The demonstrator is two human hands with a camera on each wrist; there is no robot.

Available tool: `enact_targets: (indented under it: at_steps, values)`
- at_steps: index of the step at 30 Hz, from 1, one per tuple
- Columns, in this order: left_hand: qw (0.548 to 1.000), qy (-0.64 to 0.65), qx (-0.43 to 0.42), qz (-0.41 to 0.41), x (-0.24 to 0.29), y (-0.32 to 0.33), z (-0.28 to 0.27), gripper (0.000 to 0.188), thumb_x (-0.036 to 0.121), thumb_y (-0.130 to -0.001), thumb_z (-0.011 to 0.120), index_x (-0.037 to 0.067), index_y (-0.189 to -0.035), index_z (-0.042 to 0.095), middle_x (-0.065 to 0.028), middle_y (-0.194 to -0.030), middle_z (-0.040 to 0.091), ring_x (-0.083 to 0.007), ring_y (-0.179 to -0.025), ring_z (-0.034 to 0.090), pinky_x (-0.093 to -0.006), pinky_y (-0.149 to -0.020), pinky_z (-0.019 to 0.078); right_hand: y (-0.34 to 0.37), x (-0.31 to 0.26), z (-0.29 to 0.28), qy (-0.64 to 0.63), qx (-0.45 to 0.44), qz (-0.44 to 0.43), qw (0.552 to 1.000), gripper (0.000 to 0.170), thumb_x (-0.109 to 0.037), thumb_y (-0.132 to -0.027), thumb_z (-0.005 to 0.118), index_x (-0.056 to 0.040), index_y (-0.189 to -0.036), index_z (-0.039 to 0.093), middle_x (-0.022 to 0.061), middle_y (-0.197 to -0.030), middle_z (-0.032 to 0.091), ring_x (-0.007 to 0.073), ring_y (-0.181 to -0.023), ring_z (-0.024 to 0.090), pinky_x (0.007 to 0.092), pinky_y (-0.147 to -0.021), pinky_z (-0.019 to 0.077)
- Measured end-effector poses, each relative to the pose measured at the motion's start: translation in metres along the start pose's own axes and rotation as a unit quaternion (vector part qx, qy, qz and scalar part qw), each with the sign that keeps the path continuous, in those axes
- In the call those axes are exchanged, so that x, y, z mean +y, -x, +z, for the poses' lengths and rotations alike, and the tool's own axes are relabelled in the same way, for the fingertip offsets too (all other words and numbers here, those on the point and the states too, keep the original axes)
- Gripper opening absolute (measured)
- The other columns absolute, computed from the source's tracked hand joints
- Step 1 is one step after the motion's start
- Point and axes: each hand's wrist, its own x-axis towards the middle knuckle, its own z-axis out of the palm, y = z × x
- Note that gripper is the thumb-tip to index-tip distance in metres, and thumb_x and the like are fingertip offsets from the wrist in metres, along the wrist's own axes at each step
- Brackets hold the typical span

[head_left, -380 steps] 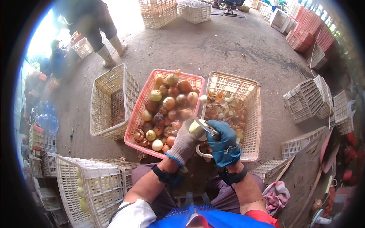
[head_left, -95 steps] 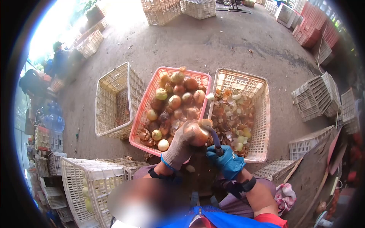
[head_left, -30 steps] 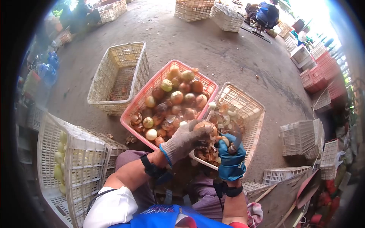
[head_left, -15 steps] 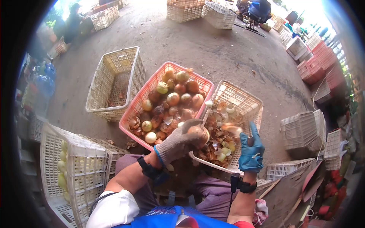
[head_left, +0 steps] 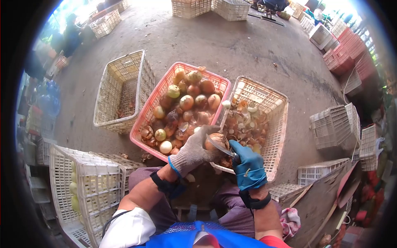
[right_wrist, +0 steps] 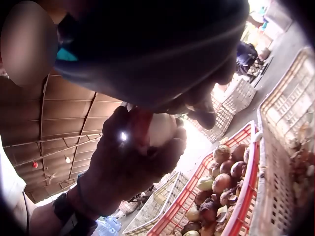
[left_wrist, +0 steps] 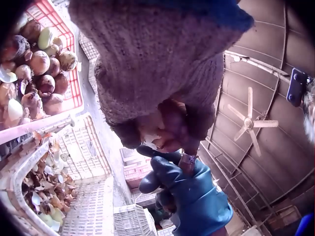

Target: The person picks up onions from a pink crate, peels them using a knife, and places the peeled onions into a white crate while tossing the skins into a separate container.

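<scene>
My left hand (head_left: 194, 149), in a knitted grey glove, grips a brown-skinned onion (head_left: 218, 141) between the two middle crates. A knife (head_left: 226, 152) with a thin, curved blade lies across the onion's near side. Its handle is in my right hand (head_left: 249, 165), which wears a teal rubber glove. In the left wrist view, the knitted glove (left_wrist: 157, 59) hides most of the onion, and the teal glove (left_wrist: 197, 196) is close below it. A pale part of the onion (right_wrist: 161, 129) shows in the right wrist view.
A pink crate (head_left: 138, 138) of onions stands ahead, with a crate (head_left: 278, 144) of peelings on its right. Left of them is a whitish crate (head_left: 103, 103). Another crate (head_left: 99, 194), holding pale onions, stands by my left leg. A wooden board (head_left: 318, 206) leans at the right.
Half a second ago my right hand was out over the peelings crate with blurred peel beside it; now its knife is at the onion. Much earlier, the left hand held a paler onion.
</scene>
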Motion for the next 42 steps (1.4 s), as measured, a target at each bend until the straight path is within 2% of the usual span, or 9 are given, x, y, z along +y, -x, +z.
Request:
enact_targets:
  at_steps: [8,11,14,17,24,26,33,38,42]
  values:
    - [0.999,-0.041,-0.012,0.002,0.029,0.008,-0.003,0.093,0.024,-0.069,0.094,-0.002,-0.146,0.05,-0.0151,-0.13,0.066,-0.0208,-0.118,0.064,-0.0365,-0.105,0.0499,0.002,0.004,0.001,0.022,0.046,-0.024,0.998,0.043,-0.003,-0.088,0.061,-0.0105,-0.13,0.071,0.0182,-0.084,0.067,0.0396,-0.075,0.067,0.0507,-0.068,0.0527]
    - [0.997,-0.07,-0.02,0.032,0.022,0.006,-0.005,0.094,0.023,-0.07,0.093,-0.002,-0.148,0.048,-0.0152,-0.129,0.066,-0.0203,-0.117,0.064,-0.0359,-0.105,0.05,0.007,0.018,0.004,0.049,0.009,-0.016,0.999,0.039,-0.023,-0.097,0.059,-0.0086,-0.133,0.064,0.0159,-0.084,0.065,0.0388,-0.075,0.066,0.0504,-0.067,0.0505]
    - [0.997,-0.059,-0.027,0.031,0.012,0.002,-0.002,0.097,0.02,-0.07,0.093,-0.003,-0.151,0.044,-0.0147,-0.13,0.066,-0.0192,-0.118,0.063,-0.0346,-0.106,0.0499,0.006,0.013,0.007,0.053,0.023,-0.054,0.997,0.038,-0.023,-0.097,0.06,-0.0097,-0.132,0.064,0.0142,-0.083,0.064,0.0379,-0.074,0.065,0.0489,-0.066,0.0506]
    - [0.999,-0.024,-0.018,0.017,0.003,0.001,0.005,0.101,0.016,-0.07,0.093,-0.004,-0.153,0.041,-0.0141,-0.131,0.064,-0.0182,-0.119,0.062,-0.0336,-0.107,0.0497,0.005,-0.005,0.005,0.058,0.035,-0.047,0.997,0.048,0.001,-0.084,0.059,-0.011,-0.128,0.072,0.0164,-0.081,0.066,0.0386,-0.073,0.065,0.0491,-0.066,0.0516]
    - [0.998,0.024,-0.058,-0.01,0.014,0.001,0.002,0.11,0.026,-0.067,0.096,-0.004,-0.156,0.038,-0.0209,-0.143,0.058,-0.0245,-0.132,0.058,-0.0376,-0.113,0.0454,0.016,0.021,0.008,0.073,0.055,-0.015,0.996,0.042,-0.012,-0.088,0.062,-0.012,-0.129,0.07,0.0139,-0.079,0.063,0.0369,-0.073,0.065,0.0471,-0.064,0.0505]
    - [0.999,-0.011,-0.051,0.006,0.015,0.001,0.003,0.11,0.022,-0.067,0.094,-0.004,-0.156,0.037,-0.0169,-0.138,0.061,-0.0216,-0.126,0.06,-0.0365,-0.111,0.0469,0.017,0.025,0.007,0.104,0.043,-0.026,0.993,0.041,-0.018,-0.088,0.065,-0.0109,-0.129,0.066,0.0117,-0.079,0.062,0.0348,-0.073,0.066,0.0457,-0.062,0.0502]
    - [0.995,-0.05,-0.052,0.068,0.009,0.001,0.01,0.113,0.022,-0.066,0.096,-0.005,-0.157,0.035,-0.0177,-0.145,0.056,-0.0227,-0.129,0.058,-0.0364,-0.112,0.046,0.017,0.009,0.01,0.055,0.056,-0.043,0.996,0.045,-0.007,-0.086,0.061,-0.0126,-0.129,0.07,0.0145,-0.078,0.063,0.0372,-0.069,0.064,0.0491,-0.063,0.0505]
    - [0.997,-0.036,-0.063,0.028,0.017,0.003,0.007,0.115,0.025,-0.067,0.098,-0.005,-0.158,0.034,-0.0181,-0.145,0.056,-0.0224,-0.129,0.057,-0.0362,-0.112,0.046,0.023,0.024,0.011,0.101,0.053,-0.024,0.993,0.041,-0.018,-0.088,0.064,-0.0116,-0.129,0.066,0.0112,-0.078,0.061,0.0334,-0.068,0.065,0.0462,-0.061,0.0504]
    - [0.995,-0.046,-0.094,0.002,0.022,0.002,0.015,0.115,0.026,-0.067,0.098,-0.004,-0.158,0.034,-0.0173,-0.141,0.059,-0.0214,-0.127,0.059,-0.0358,-0.11,0.0474,0.02,0.016,0.014,0.07,0.072,-0.027,0.995,0.05,-0.003,-0.082,0.061,-0.0127,-0.13,0.07,0.0135,-0.077,0.062,0.0369,-0.069,0.063,0.048,-0.061,0.0495]
